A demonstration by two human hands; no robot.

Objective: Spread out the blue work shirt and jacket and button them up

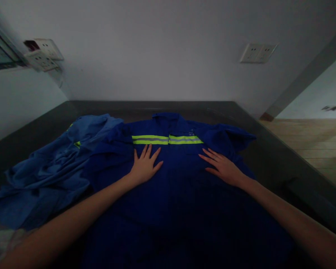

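Note:
A dark blue work jacket (pixel 170 179) lies front up on a dark table, its collar toward the wall. Across its chest runs a yellow-green reflective stripe (pixel 151 139) with a grey middle band. My left hand (pixel 145 164) rests flat on the chest just below the stripe, fingers spread. On the other side of the chest lies my right hand (pixel 220 164), palm down with its fingers stretched out toward the middle. Neither hand grips the cloth. The jacket's lower part fades into shadow.
A crumpled lighter blue garment (pixel 58 164) lies to the left, beside the jacket. The dark table (pixel 212 107) reaches the wall at the back. Wall sockets (pixel 258 53) are above it, and a power strip (pixel 42 59) is at upper left. A dark flat object (pixel 310 198) lies at right.

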